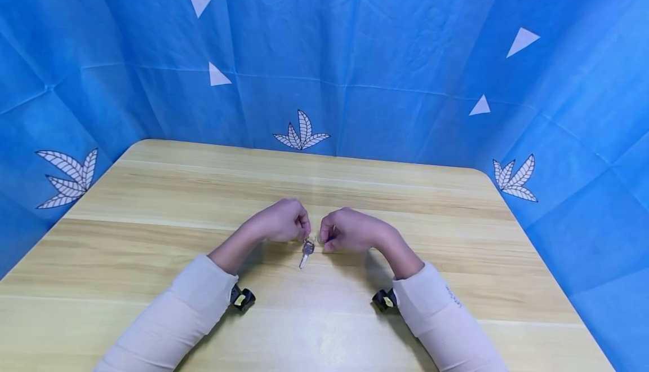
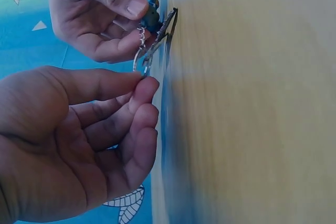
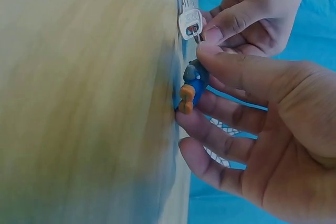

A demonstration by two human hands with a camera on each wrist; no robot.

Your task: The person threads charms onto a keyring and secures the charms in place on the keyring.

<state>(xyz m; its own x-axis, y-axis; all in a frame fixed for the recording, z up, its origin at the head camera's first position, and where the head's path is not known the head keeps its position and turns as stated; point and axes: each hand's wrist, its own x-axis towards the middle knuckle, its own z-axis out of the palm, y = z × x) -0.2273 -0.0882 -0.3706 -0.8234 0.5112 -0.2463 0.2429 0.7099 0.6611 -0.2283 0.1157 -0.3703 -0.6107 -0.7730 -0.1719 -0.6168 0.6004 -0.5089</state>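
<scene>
A silver key hangs off a metal ring between the two hands in the head view, its blade pointing toward the person. My left hand pinches the ring between thumb and index fingertip. On a short chain from that ring is a small figurine charm, blue with orange feet. The right hand holds this charm near its chain end, thumb against it and the other fingers loosely bent. Both hands are low over the wooden table, fingertips close to each other.
A blue curtain with white triangles and leaf prints hangs behind the table and along both sides. Black camera mounts sit at the cuffs of the light sleeves.
</scene>
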